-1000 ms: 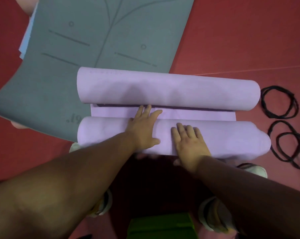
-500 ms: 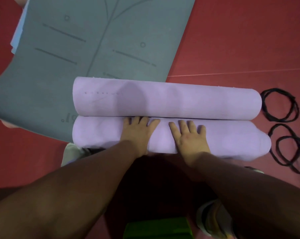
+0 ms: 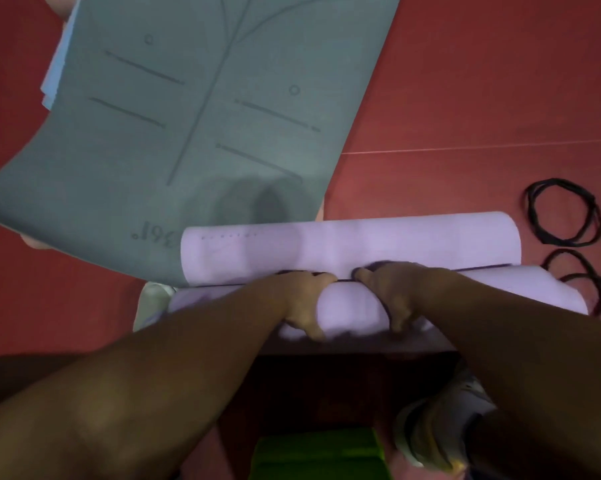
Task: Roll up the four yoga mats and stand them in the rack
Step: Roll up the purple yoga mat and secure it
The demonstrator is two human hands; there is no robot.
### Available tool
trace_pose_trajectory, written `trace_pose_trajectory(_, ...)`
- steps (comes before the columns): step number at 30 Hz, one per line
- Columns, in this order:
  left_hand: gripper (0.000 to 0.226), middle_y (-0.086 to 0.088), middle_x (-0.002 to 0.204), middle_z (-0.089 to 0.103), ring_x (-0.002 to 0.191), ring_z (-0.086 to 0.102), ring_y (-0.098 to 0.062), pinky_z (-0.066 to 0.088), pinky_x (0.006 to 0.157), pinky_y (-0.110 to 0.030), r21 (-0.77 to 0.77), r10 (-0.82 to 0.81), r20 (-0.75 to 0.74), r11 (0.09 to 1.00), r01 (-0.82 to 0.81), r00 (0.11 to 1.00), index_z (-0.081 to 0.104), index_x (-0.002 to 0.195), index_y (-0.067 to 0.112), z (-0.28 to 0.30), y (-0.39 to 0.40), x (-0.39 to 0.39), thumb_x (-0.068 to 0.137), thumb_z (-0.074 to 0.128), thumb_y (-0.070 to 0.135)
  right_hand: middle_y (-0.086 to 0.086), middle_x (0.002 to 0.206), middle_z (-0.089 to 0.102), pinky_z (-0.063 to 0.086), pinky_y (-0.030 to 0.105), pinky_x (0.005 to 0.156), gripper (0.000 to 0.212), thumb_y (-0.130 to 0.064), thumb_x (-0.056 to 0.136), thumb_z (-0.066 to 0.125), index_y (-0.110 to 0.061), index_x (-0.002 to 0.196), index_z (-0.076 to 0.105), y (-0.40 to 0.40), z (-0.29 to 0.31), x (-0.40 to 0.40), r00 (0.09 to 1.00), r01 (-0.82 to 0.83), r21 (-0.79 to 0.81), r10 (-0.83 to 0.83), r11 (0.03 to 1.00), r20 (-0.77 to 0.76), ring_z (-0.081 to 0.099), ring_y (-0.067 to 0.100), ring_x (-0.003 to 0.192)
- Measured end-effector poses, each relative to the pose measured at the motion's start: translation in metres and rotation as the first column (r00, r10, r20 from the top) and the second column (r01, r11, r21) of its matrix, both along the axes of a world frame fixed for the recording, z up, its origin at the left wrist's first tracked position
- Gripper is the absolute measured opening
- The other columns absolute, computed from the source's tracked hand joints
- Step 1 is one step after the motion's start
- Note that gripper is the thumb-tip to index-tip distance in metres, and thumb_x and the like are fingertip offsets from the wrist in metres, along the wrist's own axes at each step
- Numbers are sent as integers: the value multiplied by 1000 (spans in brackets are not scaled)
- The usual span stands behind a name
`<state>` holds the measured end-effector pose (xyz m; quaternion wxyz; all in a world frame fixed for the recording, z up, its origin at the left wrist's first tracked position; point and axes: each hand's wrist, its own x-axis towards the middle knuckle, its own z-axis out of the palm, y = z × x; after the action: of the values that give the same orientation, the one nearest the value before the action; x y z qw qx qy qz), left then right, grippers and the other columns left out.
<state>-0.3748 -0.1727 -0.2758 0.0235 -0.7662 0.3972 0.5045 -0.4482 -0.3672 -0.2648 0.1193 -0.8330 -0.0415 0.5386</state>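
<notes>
hands now curled round near roll of lilac mat (image 3: 347, 303): left hand (image 3: 301, 301), right hand (image 3: 391, 294); earlier flat.

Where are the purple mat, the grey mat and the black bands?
purple mat (image 3: 378, 242): head view, top of far roll.
grey mat (image 3: 195, 133): head view, flat printed surface.
black bands (image 3: 565, 211): head view, upper loop's strand.

Two lilac rolls (image 3: 351, 244), one grey mat (image 3: 188, 133), two hands (image 3: 302, 299), three black loops (image 3: 564, 211), two shoes (image 3: 441, 420)

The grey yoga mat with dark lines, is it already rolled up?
No, the grey yoga mat with dark lines lies flat and unrolled on the red floor, behind the lilac rolled mat.
</notes>
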Motion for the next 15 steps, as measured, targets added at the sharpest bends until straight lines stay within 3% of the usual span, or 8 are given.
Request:
trace_pose_trajectory(4,106,-5,162,34,145,39,-26,33,118,-41,-38,196,-33,980,-197,980,25,159,29,-1,0,3,74,63,78,14,152,36,43,39,109,129,-27,53,96,-24,156,18,-3,-5,-5,996,70,10,-71,997,59,40,34,137)
trace_pose_trajectory(6,97,-10,162,32,146,36,-30,29,120,-42,-131,213,74,971,-202,974,23,160,29,5,-7,5,80,54,74,23,160,10,31,52,117,126,-33,57,92,-33,157,14,2,-5,-12,993,17,-137,0,990,118,15,47,146)
trace_pose_trajectory(8,92,-14,164,23,147,32,-33,25,120,-45,-174,96,237,983,-55,967,18,161,32,13,-16,12,84,51,69,29,157,-30,11,62,119,130,-37,62,90,-43,157,2,6,-6,-18,991,-14,-275,50,961,124,-21,52,146)
trace_pose_trajectory(9,89,-15,166,18,148,31,-33,23,120,-47,-164,44,304,986,7,952,16,161,32,19,-19,16,86,52,66,28,153,-38,7,65,118,132,-39,62,90,-46,157,-1,7,-6,-18,989,-11,-306,56,952,138,-29,50,144)
trace_pose_trajectory(12,84,-14,167,12,143,35,-35,21,120,-50,-122,-65,466,983,136,882,23,158,29,21,-15,22,87,57,59,26,156,-36,12,66,117,129,-44,63,91,-45,157,3,11,-1,-15,982,28,-350,39,936,184,-25,47,147)
trace_pose_trajectory(15,67,-19,155,32,132,40,-40,27,115,-49,-161,-81,531,967,195,843,47,143,20,11,7,-3,84,59,49,24,158,-2,31,54,108,119,-45,60,91,-38,152,16,18,8,-15,952,72,-412,61,908,299,13,42,146)
